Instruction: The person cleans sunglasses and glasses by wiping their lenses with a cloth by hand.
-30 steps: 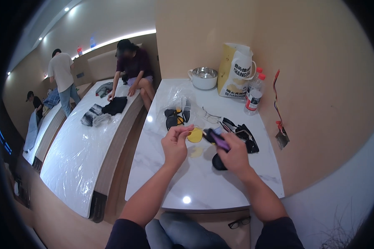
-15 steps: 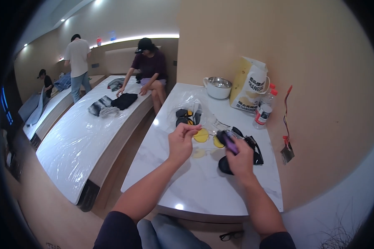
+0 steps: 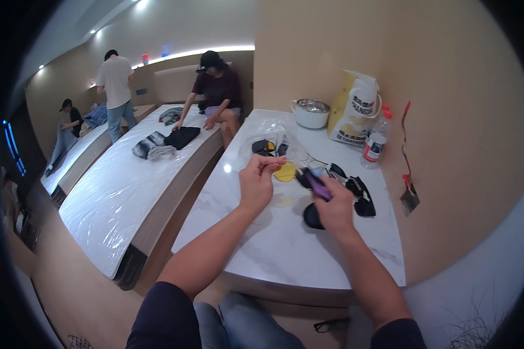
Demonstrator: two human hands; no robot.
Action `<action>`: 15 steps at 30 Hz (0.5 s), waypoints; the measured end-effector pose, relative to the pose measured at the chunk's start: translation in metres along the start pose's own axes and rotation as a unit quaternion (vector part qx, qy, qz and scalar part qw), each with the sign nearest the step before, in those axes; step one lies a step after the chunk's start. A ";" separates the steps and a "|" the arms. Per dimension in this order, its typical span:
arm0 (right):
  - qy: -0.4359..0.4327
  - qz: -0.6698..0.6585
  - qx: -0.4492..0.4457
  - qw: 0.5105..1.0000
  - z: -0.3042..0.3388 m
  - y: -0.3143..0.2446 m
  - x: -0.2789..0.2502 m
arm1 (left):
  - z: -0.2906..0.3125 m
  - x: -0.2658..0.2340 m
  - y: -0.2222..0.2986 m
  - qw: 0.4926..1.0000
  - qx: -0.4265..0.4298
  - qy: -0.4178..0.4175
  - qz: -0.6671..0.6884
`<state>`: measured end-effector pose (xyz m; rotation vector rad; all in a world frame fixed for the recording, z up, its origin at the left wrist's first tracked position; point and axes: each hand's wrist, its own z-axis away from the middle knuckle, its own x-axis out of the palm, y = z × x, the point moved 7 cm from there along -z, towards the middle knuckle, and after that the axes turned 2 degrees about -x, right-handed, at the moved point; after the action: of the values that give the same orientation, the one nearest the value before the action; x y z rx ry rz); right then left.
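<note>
Now the left hand pinches a yellow round lens by its edge, fingers together, just above the white marble table. At its three o'clock, the right hand is closed around a purple pen-like tool. Black sunglasses parts lie toward two o'clock, a steel bowl at twelve.
</note>
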<state>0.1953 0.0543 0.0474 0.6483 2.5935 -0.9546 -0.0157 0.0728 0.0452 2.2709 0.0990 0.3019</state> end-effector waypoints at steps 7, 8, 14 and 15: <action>0.057 0.021 0.038 0.997 -0.004 -0.013 -0.013 | 0.007 0.003 0.005 1.000 -0.013 -0.009 0.012; 0.042 0.020 0.006 0.999 0.000 -0.012 -0.008 | 0.008 0.006 0.003 1.000 -0.013 -0.009 0.017; 0.043 -0.075 0.058 0.995 -0.003 -0.038 -0.004 | 0.009 -0.005 -0.006 1.000 -0.010 0.024 0.014; 0.044 -0.117 0.082 0.989 -0.003 -0.035 -0.002 | 0.010 0.001 -0.007 1.000 -0.007 0.014 0.021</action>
<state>0.1788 0.0323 0.0685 0.4393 2.7335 -1.2479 -0.0123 0.0703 0.0336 2.2568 0.0639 0.3541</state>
